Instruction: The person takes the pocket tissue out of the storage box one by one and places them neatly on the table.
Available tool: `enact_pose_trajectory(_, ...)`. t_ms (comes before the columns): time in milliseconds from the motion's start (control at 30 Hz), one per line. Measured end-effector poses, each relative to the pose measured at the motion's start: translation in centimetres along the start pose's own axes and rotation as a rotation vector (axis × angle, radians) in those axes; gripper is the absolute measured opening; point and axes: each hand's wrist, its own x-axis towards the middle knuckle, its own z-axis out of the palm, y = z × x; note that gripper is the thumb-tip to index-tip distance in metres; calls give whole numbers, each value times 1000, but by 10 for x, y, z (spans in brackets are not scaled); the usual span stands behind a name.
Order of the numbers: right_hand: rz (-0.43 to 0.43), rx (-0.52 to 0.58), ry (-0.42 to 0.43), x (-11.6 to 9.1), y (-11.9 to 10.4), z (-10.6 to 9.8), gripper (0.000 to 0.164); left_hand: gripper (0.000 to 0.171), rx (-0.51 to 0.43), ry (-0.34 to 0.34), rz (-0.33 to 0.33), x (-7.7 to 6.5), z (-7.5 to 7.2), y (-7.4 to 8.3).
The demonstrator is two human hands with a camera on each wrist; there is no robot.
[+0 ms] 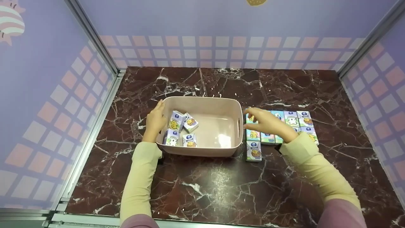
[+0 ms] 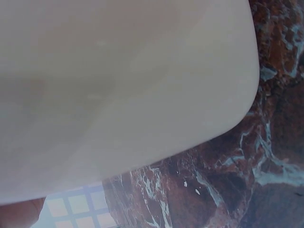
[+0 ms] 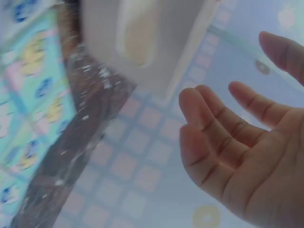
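My left hand (image 1: pixel 156 121) lies along the left wall of a pale beige plastic bin (image 1: pixel 202 152), its fingers extended at the rim. The left wrist view is mostly the bin's wall (image 2: pixel 118 95), with a bit of finger (image 2: pixel 21 213) at the lower left. Several small printed tissue packs (image 1: pixel 190 123) lie loosely in the bin's left half. My right hand (image 1: pixel 265 120) is just right of the bin, above more tissue packs (image 1: pixel 305 119). In the right wrist view its loosely bent fingers (image 3: pixel 192 147) hold nothing, and the palm faces the camera.
The packs to the right lie side by side in rows, with one pack (image 1: pixel 254 151) jutting toward the front. Everything stands on a dark red marbled tabletop (image 1: pixel 190 190). Purple panels (image 1: pixel 202 19) with a checked band enclose the table's back and sides.
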Motion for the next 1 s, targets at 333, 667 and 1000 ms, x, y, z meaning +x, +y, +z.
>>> enact_pose_trajectory(333,-63,56,-42,38,-31,-6,44,56,3,26,22,0,1,0)
enact_pose_trajectory(667,-100,245,-9,79,-45,4,39,56,12,17,29,0,1,0)
enact_pose_trajectory(1000,-32,468,-86,118,-56,34,37,56,10,34,33,-1,1,0)
